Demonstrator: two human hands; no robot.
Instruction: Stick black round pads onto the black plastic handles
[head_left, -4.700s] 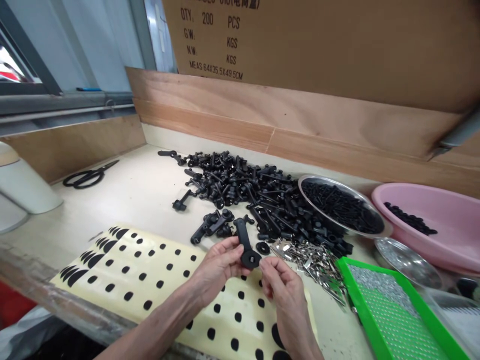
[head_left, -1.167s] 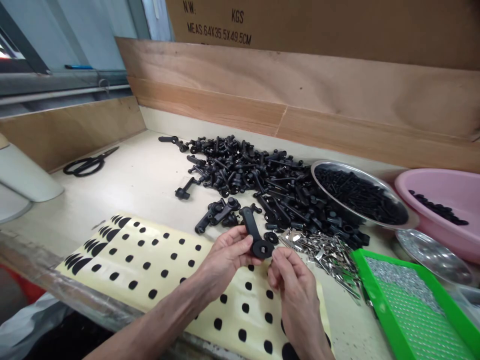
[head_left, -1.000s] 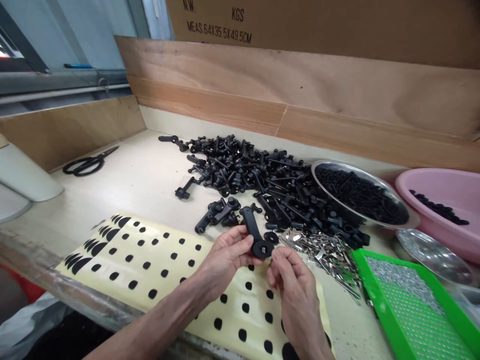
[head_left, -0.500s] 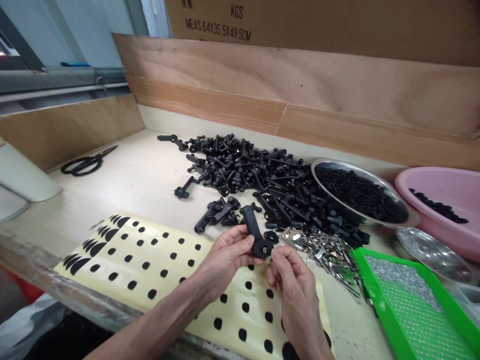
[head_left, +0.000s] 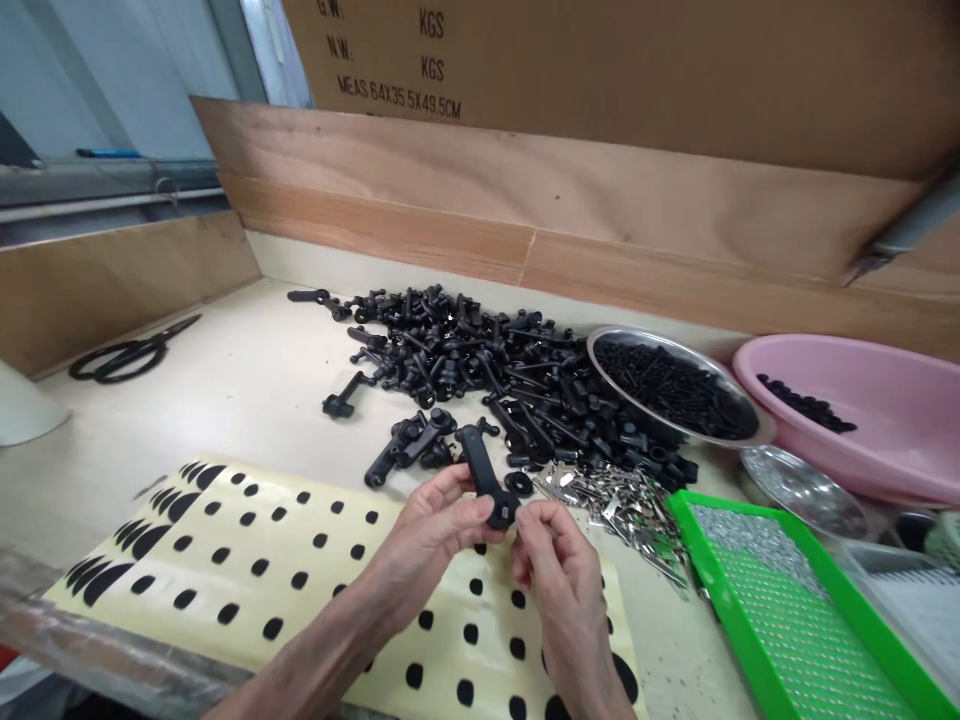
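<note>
My left hand [head_left: 442, 520] is closed round a black plastic crank handle [head_left: 481, 468], thumb on top near its round end. A small light-coloured slot shows in that end. My right hand [head_left: 551, 555] is closed in a pinch against the edge of the round end; anything between its fingertips is too hidden to make out. Beneath both hands lies a yellowish sheet of black stickers [head_left: 300, 580]. Just beyond the held part are a black round piece [head_left: 519, 484] and a few similar black cranks [head_left: 409, 445].
A large heap of black plastic parts [head_left: 450, 345] spreads behind, with metal pieces [head_left: 619, 510] beside it. To the right stand a steel bowl [head_left: 761, 430], a pink basin [head_left: 885, 400], a small metal dish [head_left: 810, 490] and a green tray [head_left: 739, 640]. Scissors [head_left: 127, 355] lie far left.
The view has shifted, so the bench sits further left and lower. Both hands keep the same hold, and the crank handle is tilted slightly differently.
</note>
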